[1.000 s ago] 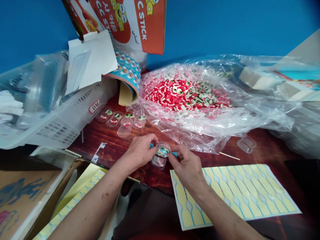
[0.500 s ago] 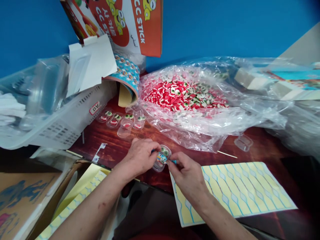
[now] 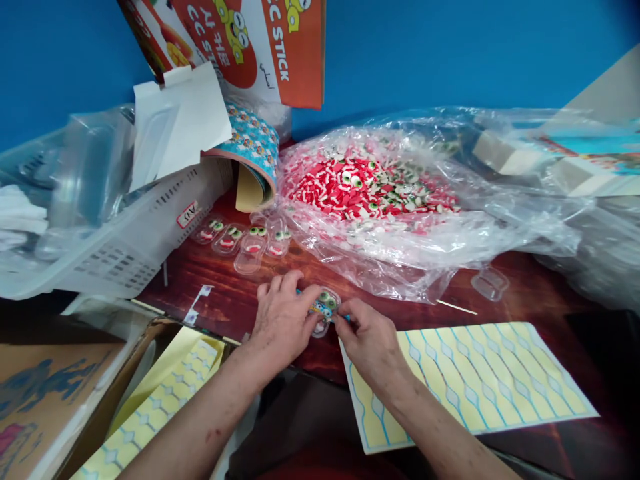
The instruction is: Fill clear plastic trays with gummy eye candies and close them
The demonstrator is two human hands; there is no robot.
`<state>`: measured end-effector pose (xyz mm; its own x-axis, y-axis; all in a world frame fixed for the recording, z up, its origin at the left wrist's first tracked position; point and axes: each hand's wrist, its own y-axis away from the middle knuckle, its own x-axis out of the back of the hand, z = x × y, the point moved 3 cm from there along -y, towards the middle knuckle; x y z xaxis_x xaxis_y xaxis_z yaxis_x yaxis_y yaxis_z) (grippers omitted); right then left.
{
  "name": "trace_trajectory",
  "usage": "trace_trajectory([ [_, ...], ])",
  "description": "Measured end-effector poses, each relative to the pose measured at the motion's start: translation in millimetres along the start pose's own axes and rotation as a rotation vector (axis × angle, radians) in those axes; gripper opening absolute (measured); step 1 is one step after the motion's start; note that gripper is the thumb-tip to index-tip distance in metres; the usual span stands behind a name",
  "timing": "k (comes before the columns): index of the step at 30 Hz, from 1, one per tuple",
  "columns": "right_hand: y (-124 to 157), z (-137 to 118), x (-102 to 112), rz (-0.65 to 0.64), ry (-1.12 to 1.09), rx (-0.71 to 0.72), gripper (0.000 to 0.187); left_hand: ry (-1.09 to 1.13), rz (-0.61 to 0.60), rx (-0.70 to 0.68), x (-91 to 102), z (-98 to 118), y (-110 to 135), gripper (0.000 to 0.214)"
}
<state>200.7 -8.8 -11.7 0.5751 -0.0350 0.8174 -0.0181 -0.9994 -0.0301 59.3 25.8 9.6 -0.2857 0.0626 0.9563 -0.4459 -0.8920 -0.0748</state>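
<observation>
Near the table's front edge lies a small clear plastic case [image 3: 329, 298] with green eye pieces inside. A blue patterned sticker [image 3: 324, 311] runs across its middle. My left hand [image 3: 285, 313] grips the case from the left, thumb and forefinger at its side. From the right, my right hand [image 3: 369, 337] pinches the sticker's end, a bit of blue showing by the fingertips. Beside my right hand is a yellow backing sheet [image 3: 475, 373] with blue outlines where stickers were peeled off. Behind my left hand, several filled cases [image 3: 251, 247] with eyes and red-and-white mouths stand in a row.
A big clear bag [image 3: 370, 190] of red, white and green pieces sits at the back. To the left is a white plastic basket [image 3: 125, 260] of clear packaging. A rolled sticker sheet [image 3: 253, 143] stands behind it. An empty clear case [image 3: 490, 284] lies right.
My left hand has shifted slightly left, its fingers more spread and thumb along the case's side. The case has moved up a little; my right hand keeps its pinch.
</observation>
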Motion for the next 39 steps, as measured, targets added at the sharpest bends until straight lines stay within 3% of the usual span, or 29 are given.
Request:
trace_trajectory([
  [2,-0.6,-1.0,3.6,-0.048,0.074,-0.021,0.008,-0.06,-0.001,-0.058,-1.2,3.5,3.4,0.023],
  [4,-3.2,-4.4,11.1,-0.017,0.189,-0.033,0.022,-0.085,-0.007,-0.107,-3.4,5.7,6.0,0.023],
  [7,-13.8,-12.7,18.2,0.026,0.231,0.011,0.031,-0.098,0.046,-0.081,-6.0,6.1,9.2,0.023],
  [10,-30.9,-14.1,12.0,-0.085,-0.027,0.013,0.006,-0.104,0.136,0.029,-7.6,4.6,13.2,0.02],
  [15,-43.3,-2.5,-0.3,-0.17,-0.353,-0.067,0.02,0.029,0.257,0.209,-9.0,-6.2,20.1,0.04],
  [19,-26.1,-4.1,9.7,-0.182,-0.646,-0.074,0.015,0.393,0.405,0.45,-1.8,-13.1,28.4,0.061],
  [21,-14.4,-8.1,23.7,-0.174,-0.873,-0.073,0.023,0.802,0.331,0.542,-0.1,-5.0,30.9,0.054],
  [23,-3.0,-12.0,40.0,-0.192,-1.053,-0.069,0.03,1.267,0.111,0.537,0.6,15.5,29.8,0.04],
  [25,7.9,-14.0,55.3,-0.209,-1.103,-0.06,0.033,1.579,-0.032,0.488,5.3,38.6,27.2,0.032],
  [29,29.6,-10.3,72.9,-0.195,-1.09,-0.034,0.046,1.716,0.016,0.48,14.0,64.7,21.8,0.025],
  [34,44.2,6.7,81.9,-0.169,-1.017,-0.024,0.048,1.628,-0.125,0.46,9.6,85.0,17.7,0.029],
  [36,46.8,14.8,95.0,-0.01,-0.883,0.002,0.051,1.609,-0.036,0.495,6.2,90.1,16.2,0.03],
  [39,59.3,19.4,122.2,0.477,-0.442,0.055,0.021,1.612,0.157,0.535,1.1,96.2,15.1,0.026],
])
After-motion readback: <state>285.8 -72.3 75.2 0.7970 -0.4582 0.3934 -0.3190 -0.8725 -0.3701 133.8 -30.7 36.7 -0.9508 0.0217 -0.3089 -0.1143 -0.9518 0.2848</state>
